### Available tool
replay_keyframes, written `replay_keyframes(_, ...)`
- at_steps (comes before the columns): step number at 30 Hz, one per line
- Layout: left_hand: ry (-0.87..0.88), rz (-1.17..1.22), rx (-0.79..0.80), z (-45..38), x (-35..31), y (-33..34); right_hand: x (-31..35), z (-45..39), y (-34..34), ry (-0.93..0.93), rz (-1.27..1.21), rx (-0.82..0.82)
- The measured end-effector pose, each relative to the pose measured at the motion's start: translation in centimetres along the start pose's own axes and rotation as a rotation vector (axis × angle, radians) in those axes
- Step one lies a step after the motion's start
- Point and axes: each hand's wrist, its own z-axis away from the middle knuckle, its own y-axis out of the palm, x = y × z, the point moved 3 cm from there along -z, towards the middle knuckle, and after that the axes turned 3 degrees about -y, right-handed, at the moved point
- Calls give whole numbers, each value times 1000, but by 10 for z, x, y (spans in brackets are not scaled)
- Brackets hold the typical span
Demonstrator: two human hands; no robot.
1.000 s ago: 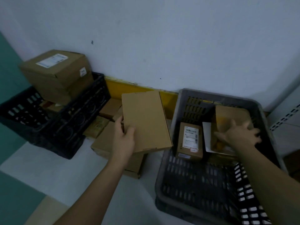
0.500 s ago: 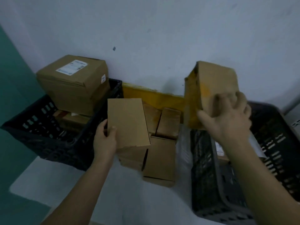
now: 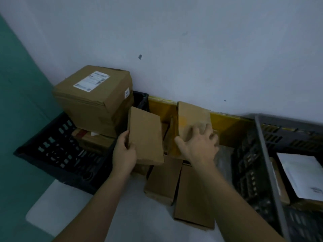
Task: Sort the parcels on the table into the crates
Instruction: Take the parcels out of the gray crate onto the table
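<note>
Gripping a flat box [image 3: 146, 135] by its edge in the left hand [image 3: 124, 154] beside the black crate [image 3: 57, 154], right hand [image 3: 198, 145] fingers spread over an upright box [image 3: 190, 117] above the table pile [image 3: 178, 189], likely for sorting.

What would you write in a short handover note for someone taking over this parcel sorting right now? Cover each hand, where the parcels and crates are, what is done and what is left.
Left hand grips a flat parcel by its edge, above the table pile.
Right hand holds an upright parcel near the yellow strip, fingers spread over it.
Black crate, left: holds a large labelled box atop others.
Grey crate, right: holds a white envelope.
Left to do: crate both held parcels, then the loose parcels on the table.
</note>
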Motion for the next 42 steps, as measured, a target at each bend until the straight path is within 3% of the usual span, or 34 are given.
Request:
replay_keyframes(5, 42, -207, 45, -36, 1, 20, 12, -22, 29, 32, 36, 98)
replay_keyframes(12, 86, -427, 184, -97, 8, 60, 31, -40, 55, 78, 137, 80)
replay_keyframes(16, 86, -704, 273, -122, 24, 73, 46, -47, 68, 137, 182, 103)
replay_keyframes(23, 227, -1137, 286, -132, 40, 98, 54, -53, 88, 198, 213, 136)
replay_keyframes(42, 326, -1638, 383, -127, 80, 105, 20, -36, 109, 91, 306, 189)
